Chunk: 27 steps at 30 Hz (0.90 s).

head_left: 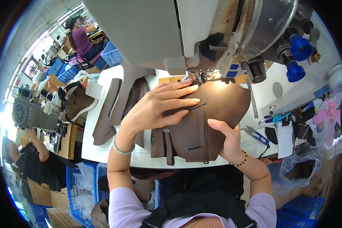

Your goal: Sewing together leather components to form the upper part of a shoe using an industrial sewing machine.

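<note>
A brown leather shoe upper (228, 102) lies under the needle area (197, 78) of a sewing machine (152, 34), lit by a small lamp. My left hand (159, 104) rests flat on its left part, fingers stretched out and slightly apart, the fingertips close to the needle area. At the right front edge, my right hand (228, 142) grips the upper with the thumb on top; its other fingers are hidden beneath. Stitched seams and a strap (169, 146) show on the near part of the upper. The needle tip itself is hard to make out.
Stacked brown leather pieces (138, 93) lie left on the white table (89, 133). Blue-handled thread snips (259, 136) lie at right near a paper pad (285, 140). A brown shoe (78, 102) stands further left. Blue crates (75, 186) sit below; two people work at left.
</note>
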Motion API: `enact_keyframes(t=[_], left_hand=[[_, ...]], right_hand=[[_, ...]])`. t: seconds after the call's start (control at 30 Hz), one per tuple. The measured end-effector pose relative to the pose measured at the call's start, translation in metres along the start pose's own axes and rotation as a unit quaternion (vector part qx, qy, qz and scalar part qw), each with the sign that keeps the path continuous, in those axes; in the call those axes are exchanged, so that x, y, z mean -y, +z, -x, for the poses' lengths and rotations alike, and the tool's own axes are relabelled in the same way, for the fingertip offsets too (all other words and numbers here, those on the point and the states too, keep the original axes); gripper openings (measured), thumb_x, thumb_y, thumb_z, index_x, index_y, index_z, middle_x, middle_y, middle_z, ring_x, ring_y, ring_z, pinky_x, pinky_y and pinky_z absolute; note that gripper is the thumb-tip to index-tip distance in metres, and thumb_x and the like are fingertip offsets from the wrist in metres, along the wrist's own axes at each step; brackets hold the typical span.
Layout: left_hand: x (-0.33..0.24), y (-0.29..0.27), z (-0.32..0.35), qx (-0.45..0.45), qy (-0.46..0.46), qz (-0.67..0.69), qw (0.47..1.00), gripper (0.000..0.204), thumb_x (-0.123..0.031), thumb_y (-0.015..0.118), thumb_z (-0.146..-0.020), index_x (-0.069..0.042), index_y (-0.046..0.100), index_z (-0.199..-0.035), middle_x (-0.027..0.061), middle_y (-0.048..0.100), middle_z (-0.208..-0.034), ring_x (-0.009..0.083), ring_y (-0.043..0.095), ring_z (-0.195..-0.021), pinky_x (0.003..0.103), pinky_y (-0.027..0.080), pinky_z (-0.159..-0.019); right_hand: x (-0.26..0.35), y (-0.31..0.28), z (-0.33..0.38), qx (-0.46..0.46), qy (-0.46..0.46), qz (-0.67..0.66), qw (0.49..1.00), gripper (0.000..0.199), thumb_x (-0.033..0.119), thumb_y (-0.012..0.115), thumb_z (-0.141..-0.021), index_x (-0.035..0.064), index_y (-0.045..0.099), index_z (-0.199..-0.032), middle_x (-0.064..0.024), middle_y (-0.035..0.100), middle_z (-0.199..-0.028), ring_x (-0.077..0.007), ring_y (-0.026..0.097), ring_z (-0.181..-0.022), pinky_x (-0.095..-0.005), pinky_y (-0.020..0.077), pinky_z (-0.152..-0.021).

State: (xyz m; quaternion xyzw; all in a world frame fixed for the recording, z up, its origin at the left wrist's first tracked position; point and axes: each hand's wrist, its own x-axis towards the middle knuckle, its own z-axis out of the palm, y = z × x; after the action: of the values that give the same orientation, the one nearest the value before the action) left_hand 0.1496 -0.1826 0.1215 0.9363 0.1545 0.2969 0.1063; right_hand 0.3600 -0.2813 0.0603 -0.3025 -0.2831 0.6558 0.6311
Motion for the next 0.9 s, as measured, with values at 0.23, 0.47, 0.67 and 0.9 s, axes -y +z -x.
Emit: enact_keyframes(t=[0.23,0.47,0.67,0.9], left_hand=[[-0.005,0.002,0.001,-0.008,-0.012,-0.019,1.0,0.042,-0.006,0.073,-0.072,-0.012,0.073,-0.114,0.0106,0.063,-0.13,0.0315,0.052,-0.13,0.045,0.041,-0.106],[-0.007,0.003,0.002,-0.013,-0.024,-0.011,1.0,0.042,-0.005,0.073,-0.073,-0.01,0.072,-0.114,0.0102,0.064,-0.129,0.0316,0.052,-0.13,0.045,0.042,-0.106],[-0.008,0.01,0.005,-0.041,-0.095,0.066,0.992,0.043,-0.002,0.07,-0.075,-0.004,0.067,-0.118,0.0127,0.063,-0.13,0.0334,0.051,-0.131,0.043,0.041,-0.108],[-0.007,0.011,0.006,-0.024,-0.06,0.025,0.998,0.04,-0.001,0.07,-0.074,-0.007,0.069,-0.114,0.0131,0.061,-0.132,0.0333,0.047,-0.134,0.045,0.038,-0.11]], right_hand=[[-0.001,0.002,0.0,0.001,-0.001,-0.015,1.0,0.025,0.0,0.069,-0.083,0.0038,0.059,-0.106,-0.0033,0.063,-0.097,-0.0124,0.065,-0.086,-0.0294,0.056,-0.076],[0.004,0.0,0.002,0.045,0.102,-0.085,0.99,0.037,0.001,0.07,-0.083,0.004,0.056,-0.118,-0.0045,0.062,-0.108,-0.0139,0.062,-0.101,-0.0321,0.0527,-0.087],[0.001,-0.013,-0.005,0.112,0.088,0.004,0.99,0.043,-0.003,0.066,-0.084,0.0018,0.054,-0.125,-0.0078,0.063,-0.117,-0.0183,0.061,-0.107,-0.0344,0.0492,-0.095],[-0.004,-0.024,-0.013,0.134,0.063,0.027,0.989,0.044,-0.005,0.069,-0.081,0.0017,0.056,-0.123,-0.0082,0.063,-0.117,-0.0175,0.061,-0.107,-0.0331,0.0492,-0.094]])
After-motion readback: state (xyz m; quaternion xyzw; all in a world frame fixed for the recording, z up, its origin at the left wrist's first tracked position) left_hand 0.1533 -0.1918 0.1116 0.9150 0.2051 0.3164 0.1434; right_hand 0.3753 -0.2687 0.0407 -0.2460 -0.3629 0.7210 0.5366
